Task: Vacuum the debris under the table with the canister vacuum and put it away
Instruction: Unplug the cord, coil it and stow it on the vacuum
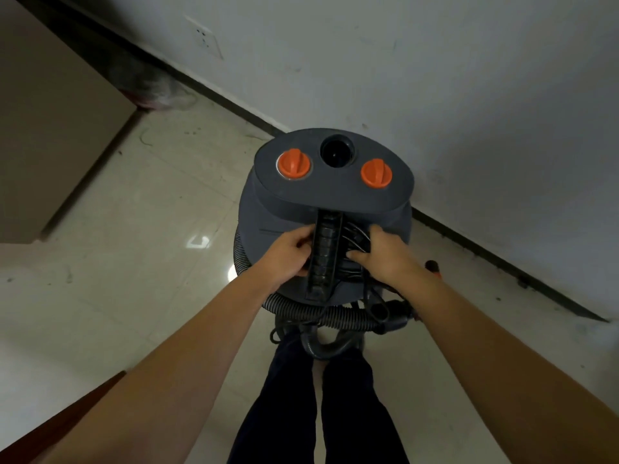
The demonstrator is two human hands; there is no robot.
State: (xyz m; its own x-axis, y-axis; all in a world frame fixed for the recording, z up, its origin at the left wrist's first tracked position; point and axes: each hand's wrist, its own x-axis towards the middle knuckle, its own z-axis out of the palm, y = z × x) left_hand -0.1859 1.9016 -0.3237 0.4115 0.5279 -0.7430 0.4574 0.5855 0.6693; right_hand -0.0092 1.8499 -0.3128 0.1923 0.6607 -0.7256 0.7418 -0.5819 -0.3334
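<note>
From the head camera, the canister vacuum [326, 209] stood on the tiled floor [140, 202] near the wall [435, 78], its hose [321, 313] looped around its base. The left hand [288, 254] curled against the top handle [326, 252], while the right hand [382, 256] gripped the coiled black cord [356, 237] beside it.

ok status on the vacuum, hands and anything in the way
Left hand and right hand both gripping at the carry handle, right over the coiled cord. Canister vacuum by the wall, hose wrapped around it. Nothing in the way.
</note>
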